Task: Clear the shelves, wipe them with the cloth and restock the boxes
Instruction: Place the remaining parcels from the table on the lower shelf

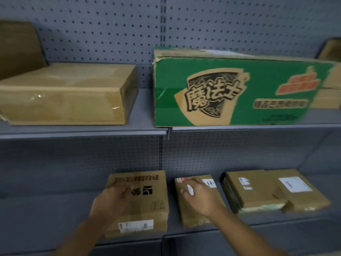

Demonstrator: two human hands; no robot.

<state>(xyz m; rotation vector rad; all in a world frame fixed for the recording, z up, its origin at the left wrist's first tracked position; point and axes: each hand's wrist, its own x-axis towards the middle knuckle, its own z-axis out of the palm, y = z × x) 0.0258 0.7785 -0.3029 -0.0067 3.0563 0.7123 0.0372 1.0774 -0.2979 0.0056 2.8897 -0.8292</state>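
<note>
Lower middle of frame: both hands are on boxes on the lower shelf (46,209). The left hand (110,198) lies on top of a brown carton with black print (147,206), over its left half. Motion blur there: the fingers look bent over the top, but whether they clamp the carton I cannot tell. The right hand (199,196) rests on a small brown parcel (190,217) just beside that carton, fingers fairly straight and slightly apart, flat on the parcel top, not wrapped round it.

Lower right: two flat labelled parcels (258,191), overlapping, near the small parcel. On the upper shelf (144,111) sit a flat taped brown box (64,93) at left and a big green printed carton (230,93) at right. Another brown box (16,47) is at upper left, cut off by the frame edge. A grey pegboard back panel (101,34) runs behind everything. No cloth in view.

Step, as a judgement: box handling on the lower shelf, either taking boxes off to clear it or setting them back. One frame doesn't settle which. With both shelves loaded and no cloth out, clearing seems likelier.

Next move calls for a real grip: fingers round the side edges of the carton or parcel, then a lift clear of the neighbour and out past the shelf lip, under the upper shelf.
</note>
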